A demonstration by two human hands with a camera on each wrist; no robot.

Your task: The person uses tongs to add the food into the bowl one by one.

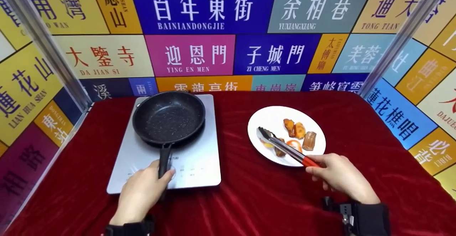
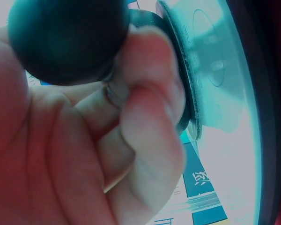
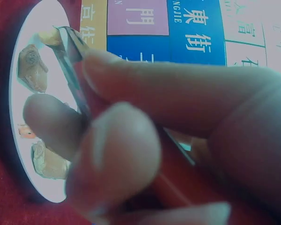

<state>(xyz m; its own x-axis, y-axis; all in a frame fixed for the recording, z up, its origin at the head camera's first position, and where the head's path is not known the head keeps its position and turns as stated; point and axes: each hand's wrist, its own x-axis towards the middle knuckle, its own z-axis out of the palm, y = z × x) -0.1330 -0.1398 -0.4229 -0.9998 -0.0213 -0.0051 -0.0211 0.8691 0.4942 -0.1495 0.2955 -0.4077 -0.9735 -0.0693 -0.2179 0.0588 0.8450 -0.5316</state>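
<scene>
My left hand (image 1: 142,188) grips the black handle (image 1: 164,163) of a dark speckled frying pan (image 1: 169,116), whose inside looks bare. The pan sits over the upper part of a silver induction cooktop (image 1: 199,173). In the left wrist view the fingers (image 2: 152,140) curl round the rounded handle end (image 2: 68,37). My right hand (image 1: 343,177) holds red-handled metal tongs (image 1: 290,150) between thumb and fingers. Their tips reach down over a yellowish food piece (image 3: 50,37) at the left of a white plate (image 1: 262,116); whether they grip it I cannot tell.
On the plate lie several other food pieces, among them a brown roll-shaped one (image 1: 309,141), golden-brown chunks (image 1: 299,130) and a red-and-white piece (image 1: 294,145). A dark red cloth (image 1: 235,193) covers the table. Behind stand colourful sign panels (image 1: 199,54) and metal posts (image 1: 402,33).
</scene>
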